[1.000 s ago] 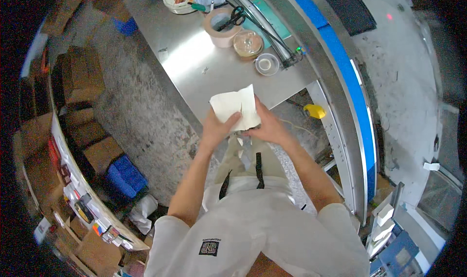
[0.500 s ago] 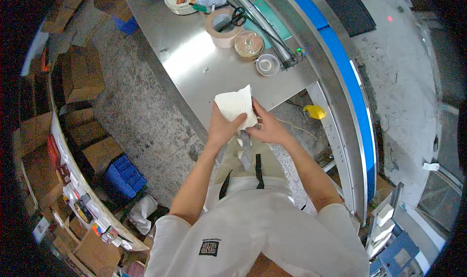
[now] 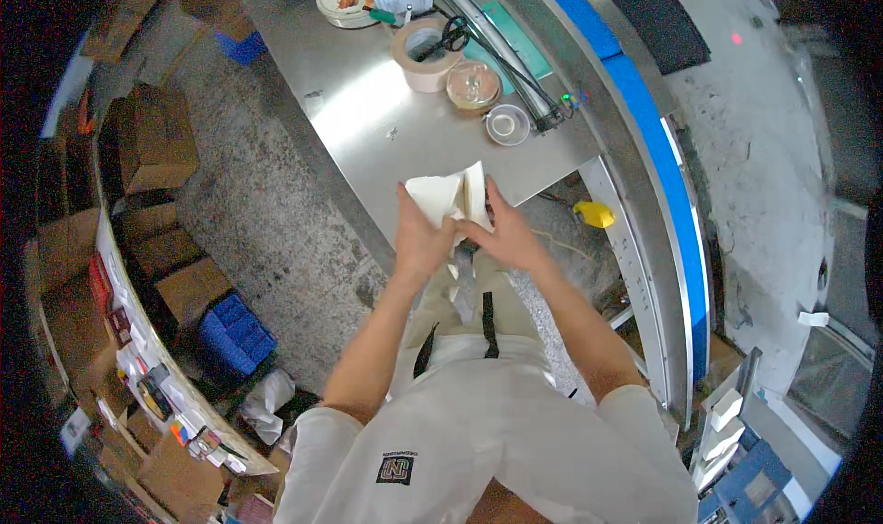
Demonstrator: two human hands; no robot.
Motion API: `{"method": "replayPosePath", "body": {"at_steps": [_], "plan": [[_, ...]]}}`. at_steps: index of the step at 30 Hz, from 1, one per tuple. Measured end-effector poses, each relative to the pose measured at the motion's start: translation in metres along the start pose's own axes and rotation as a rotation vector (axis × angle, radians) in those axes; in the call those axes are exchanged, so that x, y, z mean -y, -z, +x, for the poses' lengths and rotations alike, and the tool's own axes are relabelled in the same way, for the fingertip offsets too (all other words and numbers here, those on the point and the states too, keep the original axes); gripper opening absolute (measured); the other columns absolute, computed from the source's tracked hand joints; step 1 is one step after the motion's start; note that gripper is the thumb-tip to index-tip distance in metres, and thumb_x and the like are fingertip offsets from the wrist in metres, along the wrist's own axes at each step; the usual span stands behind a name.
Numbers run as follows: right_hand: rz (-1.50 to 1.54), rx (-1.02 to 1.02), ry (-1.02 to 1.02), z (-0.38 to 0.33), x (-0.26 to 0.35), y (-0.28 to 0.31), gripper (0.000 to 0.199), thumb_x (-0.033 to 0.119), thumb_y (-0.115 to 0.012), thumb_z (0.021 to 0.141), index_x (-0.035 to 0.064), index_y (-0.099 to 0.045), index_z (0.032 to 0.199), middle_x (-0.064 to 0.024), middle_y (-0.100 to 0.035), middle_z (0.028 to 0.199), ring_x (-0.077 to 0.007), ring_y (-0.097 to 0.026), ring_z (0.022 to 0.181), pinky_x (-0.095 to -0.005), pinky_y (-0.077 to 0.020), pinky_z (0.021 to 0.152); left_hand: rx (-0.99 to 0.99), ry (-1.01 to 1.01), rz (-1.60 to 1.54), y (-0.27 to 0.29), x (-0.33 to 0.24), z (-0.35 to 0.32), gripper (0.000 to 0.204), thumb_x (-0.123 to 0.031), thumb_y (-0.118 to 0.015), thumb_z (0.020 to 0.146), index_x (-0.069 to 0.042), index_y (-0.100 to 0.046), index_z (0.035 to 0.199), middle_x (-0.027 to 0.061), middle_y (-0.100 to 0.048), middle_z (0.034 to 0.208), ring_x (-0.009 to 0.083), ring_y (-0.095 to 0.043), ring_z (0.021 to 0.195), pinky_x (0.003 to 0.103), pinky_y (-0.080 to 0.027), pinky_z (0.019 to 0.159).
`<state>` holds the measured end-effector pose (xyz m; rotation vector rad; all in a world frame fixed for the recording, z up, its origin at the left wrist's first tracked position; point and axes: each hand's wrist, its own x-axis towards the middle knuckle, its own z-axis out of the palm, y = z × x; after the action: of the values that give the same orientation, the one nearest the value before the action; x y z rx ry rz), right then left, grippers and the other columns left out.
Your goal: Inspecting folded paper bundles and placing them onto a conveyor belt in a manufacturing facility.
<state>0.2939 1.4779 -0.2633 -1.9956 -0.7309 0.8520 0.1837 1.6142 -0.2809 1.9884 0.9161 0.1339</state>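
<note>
A metal table [image 3: 423, 152] runs up from the middle of a workroom with a stained concrete floor [image 3: 253, 188], cardboard boxes [image 3: 152, 147] and a blue crate [image 3: 237, 333] well off to the left. Toward the table's far end stand a wide roll of tape [image 3: 430, 79] with black scissors [image 3: 454, 36] lying across it, a round tub [image 3: 474, 84] and a small clear cup [image 3: 508, 125]. The white paper [image 3: 432, 195] is held up in front of the body, over the table's near corner and clear of those things. The left hand [image 3: 423, 243] grips its left part, fingers behind and thumb in front; the right hand [image 3: 506, 239] grasps the right part, which stands tilted away from the left so that a gap shows between them. Both thumbs come close together near the lower edge. To handle it well, I would keep the left grip steady and light, let the right thumb part the layers along that gap, and pull evenly, as a sharp tug could crease or tear a leaf. Whether it is one folded sheet or several, I cannot tell.
</note>
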Motion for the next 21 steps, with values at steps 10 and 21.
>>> {"method": "replayPosePath", "body": {"at_steps": [10, 21], "plan": [[-0.422, -0.023, -0.181, 0.02, 0.001, -0.009, 0.061, 0.014, -0.057, 0.082, -0.0053, -0.036, 0.136, -0.0281, -0.062, 0.105, -0.0455, -0.061, 0.09, -0.0503, -0.0498, 0.08, 0.05, 0.223, -0.175, 0.05, 0.026, 0.004, 0.068, -0.014, -0.062, 0.074, 0.005, -0.036, 0.134, 0.0259, -0.059, 0.115, 0.0368, -0.061, 0.105, 0.04, -0.048, 0.09], [-0.472, -0.038, 0.218, 0.022, 0.004, -0.07, 0.045, 0.014, -0.054, 0.091, -0.0018, -0.046, 0.133, -0.024, -0.049, 0.134, -0.0371, -0.053, 0.119, -0.0396, -0.0425, 0.101, 0.218, 0.301, -1.24, 0.13, 0.092, -0.061, 0.073, -0.018, -0.063, 0.069, 0.003, -0.042, 0.135, 0.011, -0.056, 0.128, 0.0206, -0.056, 0.115, 0.033, -0.045, 0.097]]}}
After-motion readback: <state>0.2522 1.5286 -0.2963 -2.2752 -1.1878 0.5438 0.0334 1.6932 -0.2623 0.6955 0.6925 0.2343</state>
